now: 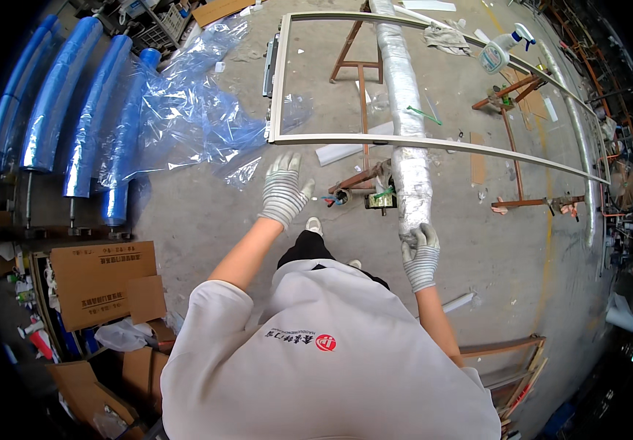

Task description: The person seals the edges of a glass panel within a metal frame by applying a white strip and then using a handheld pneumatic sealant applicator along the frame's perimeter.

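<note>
In front of me a long beige metal frame (346, 138), like a window or door sash, lies across two wrapped beams. My left hand (285, 189), in a white and grey striped glove, is just short of the frame's near left corner with fingers stretched out, holding nothing. Lower on the right, my right hand (421, 257), gloved alike, is at the near end of the silvery wrapped beam (408, 110). Its fingers are loosely bent and apart; whether they touch the beam I cannot tell. A spray bottle (494, 57) with a blue trigger and a pale cloth (447, 38) are within the frame's outline.
Brown metal trestles (364, 110) stand under the beams. To the left are several blue film rolls (59, 95) and loose clear blue film (191, 110). Cardboard (103, 282) leans at lower left. A wooden frame (507, 348) is at lower right, and cluttered racks (613, 88) line the right.
</note>
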### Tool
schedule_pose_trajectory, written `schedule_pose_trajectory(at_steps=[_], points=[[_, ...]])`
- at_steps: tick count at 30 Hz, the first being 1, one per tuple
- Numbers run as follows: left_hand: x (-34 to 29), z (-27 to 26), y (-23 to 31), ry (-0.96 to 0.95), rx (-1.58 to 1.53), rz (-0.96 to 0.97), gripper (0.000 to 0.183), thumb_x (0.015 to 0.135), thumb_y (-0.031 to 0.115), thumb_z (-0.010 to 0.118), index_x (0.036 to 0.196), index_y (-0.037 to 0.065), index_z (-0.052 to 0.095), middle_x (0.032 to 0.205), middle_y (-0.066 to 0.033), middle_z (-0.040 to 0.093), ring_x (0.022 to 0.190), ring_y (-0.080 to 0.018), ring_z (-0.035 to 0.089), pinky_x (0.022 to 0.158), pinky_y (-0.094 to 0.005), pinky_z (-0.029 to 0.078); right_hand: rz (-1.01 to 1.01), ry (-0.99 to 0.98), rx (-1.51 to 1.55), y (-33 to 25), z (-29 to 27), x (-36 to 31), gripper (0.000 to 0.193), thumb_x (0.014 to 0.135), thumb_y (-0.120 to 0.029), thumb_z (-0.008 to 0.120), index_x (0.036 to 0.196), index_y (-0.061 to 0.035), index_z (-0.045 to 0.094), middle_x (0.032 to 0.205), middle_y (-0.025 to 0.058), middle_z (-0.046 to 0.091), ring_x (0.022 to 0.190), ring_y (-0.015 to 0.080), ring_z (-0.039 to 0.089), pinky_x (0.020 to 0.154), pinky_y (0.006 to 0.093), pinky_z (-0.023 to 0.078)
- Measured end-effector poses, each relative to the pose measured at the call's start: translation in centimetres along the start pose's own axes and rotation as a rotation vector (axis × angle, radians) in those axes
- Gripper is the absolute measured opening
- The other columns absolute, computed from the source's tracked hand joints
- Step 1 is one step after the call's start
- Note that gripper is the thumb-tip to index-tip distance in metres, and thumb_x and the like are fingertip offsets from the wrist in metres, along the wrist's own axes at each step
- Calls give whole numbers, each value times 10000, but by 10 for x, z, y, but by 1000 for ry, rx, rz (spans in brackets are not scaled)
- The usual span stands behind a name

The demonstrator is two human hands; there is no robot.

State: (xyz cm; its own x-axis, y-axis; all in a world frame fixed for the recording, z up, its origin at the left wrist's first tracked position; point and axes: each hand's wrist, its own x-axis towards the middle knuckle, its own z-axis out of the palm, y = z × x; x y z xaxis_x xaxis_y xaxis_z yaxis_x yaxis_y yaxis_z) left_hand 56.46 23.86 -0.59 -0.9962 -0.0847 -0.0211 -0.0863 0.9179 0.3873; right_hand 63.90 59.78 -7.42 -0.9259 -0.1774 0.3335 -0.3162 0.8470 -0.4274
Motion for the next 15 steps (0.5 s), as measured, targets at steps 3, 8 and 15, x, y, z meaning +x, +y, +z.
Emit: schedule_pose_trajectory(at_steps=[3,8,15], points=[[46,3,-14,129,309,127,694,809,428,596,1333,-7,461,1418,-219,398,1363,-362,299,1136,-514,157,33,11,-72,-3,1,5,485,640,-104,742,1076,-84,530,1205,192,484,1127,402,466,943,485,399],[116,8,-19,-164,431,2,820,866,577,428,1411,-32,350,1493,-230,277,1429,-359,139,1156,-503,-7,146,36,-161,-15,12,18,419,653,-136,756,988,-51,518,1133,207,481,1058,393,462,897,492,405],[187,5,-32,-128,400,46,866,886,582,401,1443,-62,244,1526,-252,166,1444,-358,51,1158,-468,-5,277,49,-215,-28,17,21,431,654,-160,770,963,-27,502,1112,221,477,1024,394,466,877,498,407]])
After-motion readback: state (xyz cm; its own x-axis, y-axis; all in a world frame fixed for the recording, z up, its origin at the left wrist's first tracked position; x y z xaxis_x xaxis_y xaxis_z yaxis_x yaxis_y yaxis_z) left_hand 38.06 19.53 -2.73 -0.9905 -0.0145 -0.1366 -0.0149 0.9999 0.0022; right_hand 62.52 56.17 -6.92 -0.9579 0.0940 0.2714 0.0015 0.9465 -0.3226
